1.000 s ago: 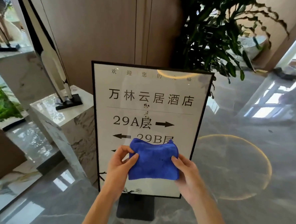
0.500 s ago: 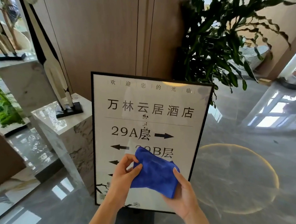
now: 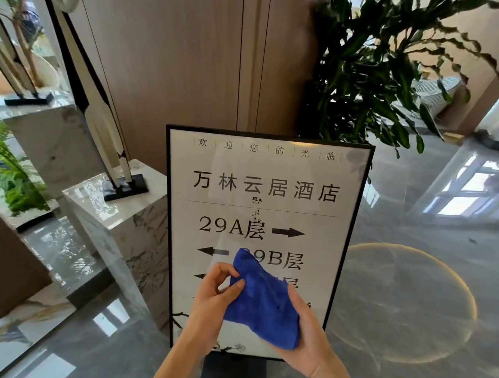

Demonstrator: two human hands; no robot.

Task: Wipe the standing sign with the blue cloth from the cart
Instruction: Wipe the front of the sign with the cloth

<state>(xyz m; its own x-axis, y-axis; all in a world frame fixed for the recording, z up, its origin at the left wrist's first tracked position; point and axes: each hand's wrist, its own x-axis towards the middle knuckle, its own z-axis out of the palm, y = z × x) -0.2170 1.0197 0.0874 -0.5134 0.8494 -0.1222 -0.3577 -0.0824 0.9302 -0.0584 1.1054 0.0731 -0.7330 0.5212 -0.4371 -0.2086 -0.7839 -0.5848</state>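
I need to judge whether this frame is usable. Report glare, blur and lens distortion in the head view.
Head view: daylight from the right lays bright window reflections on the glossy floor; faint glare veils the standing sign, though its large text reads sharply; wide-angle bowing tilts the sign's frame edges and the wall; the blue cloth, the left hand and the right hand are slightly soft.

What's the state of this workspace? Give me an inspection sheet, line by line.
Surface: glossy grey floor, reflective.
Job's things: sign upright on a dark base; blue cloth bunched in front of its lower half.
Clutter: nothing seen.
Grippers: left hand pinches the cloth's left edge; right hand cups it from below.
Cables: nothing seen.
Surroundings: plant behind the sign, marble plinth with a sculpture at left, wood wall behind.
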